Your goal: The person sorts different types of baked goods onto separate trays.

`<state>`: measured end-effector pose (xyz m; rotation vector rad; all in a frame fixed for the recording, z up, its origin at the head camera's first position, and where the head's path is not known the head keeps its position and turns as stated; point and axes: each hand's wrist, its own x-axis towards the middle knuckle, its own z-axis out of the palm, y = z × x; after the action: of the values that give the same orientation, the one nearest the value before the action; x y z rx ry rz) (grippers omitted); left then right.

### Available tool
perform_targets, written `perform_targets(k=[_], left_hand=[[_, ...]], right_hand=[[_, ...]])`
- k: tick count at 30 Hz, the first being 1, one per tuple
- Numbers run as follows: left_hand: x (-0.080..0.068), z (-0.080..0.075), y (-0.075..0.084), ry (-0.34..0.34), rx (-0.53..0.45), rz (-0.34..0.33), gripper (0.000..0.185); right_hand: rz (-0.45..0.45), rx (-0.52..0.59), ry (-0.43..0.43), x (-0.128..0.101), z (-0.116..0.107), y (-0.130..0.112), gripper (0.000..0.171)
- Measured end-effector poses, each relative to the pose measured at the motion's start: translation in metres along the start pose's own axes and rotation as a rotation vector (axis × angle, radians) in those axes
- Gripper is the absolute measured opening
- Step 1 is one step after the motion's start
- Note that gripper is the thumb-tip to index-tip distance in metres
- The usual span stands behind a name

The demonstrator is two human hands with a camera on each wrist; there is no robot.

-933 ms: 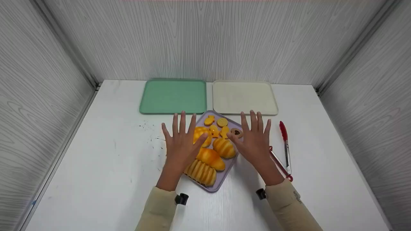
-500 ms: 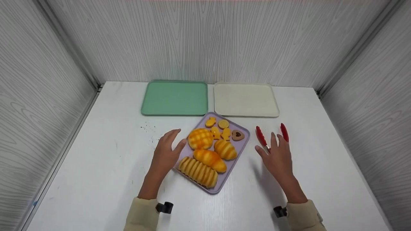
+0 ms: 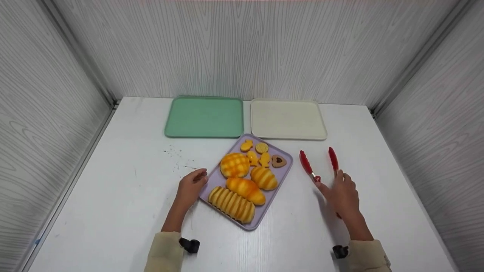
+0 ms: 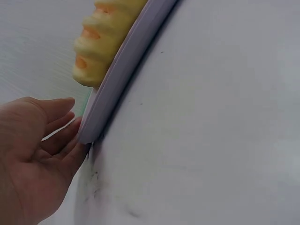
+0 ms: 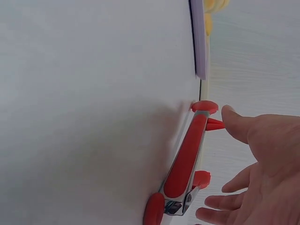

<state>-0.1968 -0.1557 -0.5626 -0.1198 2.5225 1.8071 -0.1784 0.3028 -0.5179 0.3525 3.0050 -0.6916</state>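
Matt plastic lilac tray (image 3: 281, 172), glossy red-tipped metal tongs (image 3: 307, 165), smooth white table (image 3: 113, 181).

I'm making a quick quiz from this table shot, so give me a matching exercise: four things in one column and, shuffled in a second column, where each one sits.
Things:
1. green tray
2. cream tray
3. red tongs
4. left hand

Places:
A. at the lilac tray's left edge, touching it
B. on the table right of the lilac tray, by the right hand
C. far left, against the back wall
D. far right, against the back wall

Pairs: 1-C, 2-D, 3-B, 4-A
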Motion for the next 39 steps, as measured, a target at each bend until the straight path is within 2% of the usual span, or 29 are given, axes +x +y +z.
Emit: perform_targets(k=[5, 12, 21, 35, 39], left_hand=[[0.007, 0.005, -0.003, 0.020, 0.002, 0.011, 0.034], [0.013, 0.011, -0.003, 0.032, -0.001, -0.006, 0.033], [0.014, 0.013, -0.003, 0.039, 0.012, -0.004, 0.033], [0.012, 0.012, -0.001, 0.045, 0.028, -0.029, 0.034], [0.013, 0.013, -0.002, 0.034, 0.028, -0.035, 0.034]], right_hand=[[-0.003, -0.018, -0.039, 0.004, 0.002, 0.005, 0.088], [0.007, -0.058, -0.062, 0.010, 0.002, 0.011, 0.081], [0.048, -0.098, -0.105, 0.015, 0.007, 0.013, 0.096], [0.059, -0.022, -0.043, 0.009, 0.007, 0.007, 0.076], [0.073, -0.005, -0.033, 0.009, 0.008, 0.010, 0.077]])
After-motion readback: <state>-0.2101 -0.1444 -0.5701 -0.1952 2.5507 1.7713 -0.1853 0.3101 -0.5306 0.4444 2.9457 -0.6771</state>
